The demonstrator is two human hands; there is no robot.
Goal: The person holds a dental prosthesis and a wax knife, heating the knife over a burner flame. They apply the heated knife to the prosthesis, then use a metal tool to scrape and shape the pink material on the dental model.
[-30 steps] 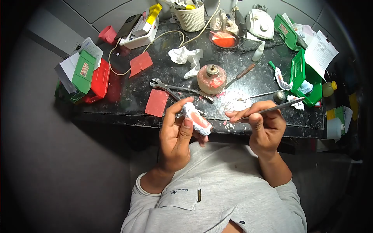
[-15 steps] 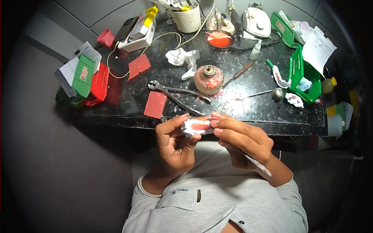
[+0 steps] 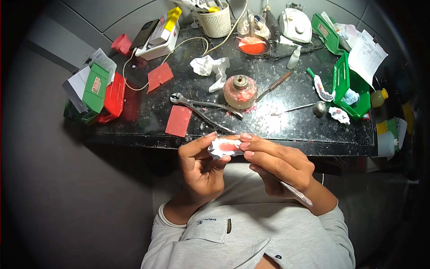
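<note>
My left hand grips a white plaster dental cast between thumb and fingers, just in front of the bench edge. Pink wax covers the middle of the cast's upper side. Closed around a slim metal wax carver, my right hand has its fingertips against the right side of the cast. The carver's wide end sticks out below that hand toward my body, while its working tip is hidden behind the fingers.
On the black bench lie pliers, pink wax sheets, a spirit burner, a wax knife and crumpled tissue. Green boxes and more plaster casts stand right. A red box is left.
My right hand with the carver has shifted slightly left and down along the cast. The cast has tilted a little in my left hand. Nothing on the bench has moved.
</note>
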